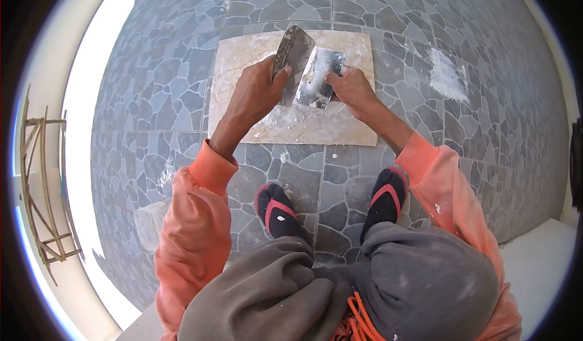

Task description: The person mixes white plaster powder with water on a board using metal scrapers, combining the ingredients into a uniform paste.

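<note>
My left hand (257,90) is closed round a dark, stained flat trowel (294,61), tilted with its far end up. In my right hand (354,91) is a shinier metal trowel (319,77) with white residue on its blade. The two blades are side by side, very close together, above a beige marbled tile (303,136). White powder or paste (285,116) lies on the tile, partly hidden by the blades and my hands.
Grey stone-pattern floor tiles (182,107) surround the beige tile. A white smear (447,77) marks the floor at right. Near the tile's close edge are my feet in black socks and sandals (279,210). A wooden frame (45,189) stands at far left.
</note>
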`<state>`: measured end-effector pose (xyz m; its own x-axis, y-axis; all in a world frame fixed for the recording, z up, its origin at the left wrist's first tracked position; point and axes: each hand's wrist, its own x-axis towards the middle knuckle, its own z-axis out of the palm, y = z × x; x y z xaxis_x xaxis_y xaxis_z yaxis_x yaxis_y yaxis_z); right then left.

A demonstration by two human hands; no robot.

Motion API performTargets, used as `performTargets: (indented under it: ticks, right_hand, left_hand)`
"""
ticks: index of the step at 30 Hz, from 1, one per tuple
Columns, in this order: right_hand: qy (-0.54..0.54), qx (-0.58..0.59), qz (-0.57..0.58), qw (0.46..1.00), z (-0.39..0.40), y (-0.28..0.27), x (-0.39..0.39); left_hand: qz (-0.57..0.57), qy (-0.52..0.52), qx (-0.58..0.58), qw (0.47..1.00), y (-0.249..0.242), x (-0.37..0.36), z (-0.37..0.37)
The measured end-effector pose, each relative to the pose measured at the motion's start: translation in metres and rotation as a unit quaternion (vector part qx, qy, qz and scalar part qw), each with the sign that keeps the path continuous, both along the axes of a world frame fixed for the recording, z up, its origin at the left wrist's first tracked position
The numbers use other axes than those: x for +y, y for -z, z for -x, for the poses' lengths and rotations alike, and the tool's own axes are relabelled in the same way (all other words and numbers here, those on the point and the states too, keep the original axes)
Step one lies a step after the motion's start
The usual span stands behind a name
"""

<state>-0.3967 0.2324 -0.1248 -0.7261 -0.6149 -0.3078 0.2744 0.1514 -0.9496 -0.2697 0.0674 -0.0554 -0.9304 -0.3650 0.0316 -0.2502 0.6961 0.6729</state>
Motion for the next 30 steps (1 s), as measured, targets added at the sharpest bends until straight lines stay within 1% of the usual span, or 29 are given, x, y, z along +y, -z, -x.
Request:
performTargets:
  ticks: [1, 2, 5, 8, 11, 14, 17, 20, 24, 27, 28, 30]
  right_hand:
    - [-0.002, 0.027, -0.018, 0.999, 0.000, 0.000, -0.003]
    - [-0.002, 0.031, -0.008, 0.999, -0.002, -0.005, -0.005]
    - [-0.005, 0.058, -0.066, 0.996, -0.001, -0.020, -0.009]
    - [-0.010, 0.114, -0.100, 0.988, -0.001, -0.025, -0.006]
    - [-0.034, 0.135, -0.119, 0.983, 0.002, -0.011, -0.007]
    - [-0.044, 0.130, -0.117, 0.984, -0.003, -0.014, -0.005]
    - [-0.033, 0.112, -0.101, 0.988, -0.005, -0.009, -0.008]
    - [-0.065, 0.137, -0.158, 0.976, -0.004, -0.018, -0.007]
    - [-0.056, 0.151, -0.154, 0.975, -0.005, -0.034, 0.001]
    - [-0.029, 0.177, -0.157, 0.971, 0.004, -0.034, 0.016]
    - [-0.022, 0.180, -0.154, 0.971, 0.007, -0.035, 0.022]
    - [-0.013, 0.180, -0.130, 0.975, 0.016, -0.030, 0.033]
  left_hand:
    - [0.020, 0.012, 0.011, 1.000, 0.002, 0.006, 0.006]
    - [0.036, 0.017, 0.011, 0.999, 0.004, 0.012, 0.011]
    - [0.071, 0.033, 0.027, 0.997, 0.018, 0.020, 0.025]
    - [0.066, 0.017, 0.030, 0.997, 0.027, 0.026, 0.033]
    - [0.076, 0.005, 0.010, 0.997, 0.033, 0.026, 0.035]
    - [0.084, -0.002, -0.004, 0.996, 0.039, 0.023, 0.035]
    - [0.097, -0.002, -0.008, 0.995, 0.042, 0.017, 0.036]
    - [0.111, -0.011, -0.023, 0.994, 0.046, 0.009, 0.037]
    - [0.125, -0.028, -0.027, 0.991, 0.046, 0.001, 0.034]
    - [0.106, -0.014, -0.006, 0.994, 0.036, -0.007, 0.030]
    - [0.115, 0.000, -0.020, 0.993, 0.032, -0.009, 0.027]
    - [0.116, 0.023, 0.020, 0.993, 0.030, -0.016, 0.020]
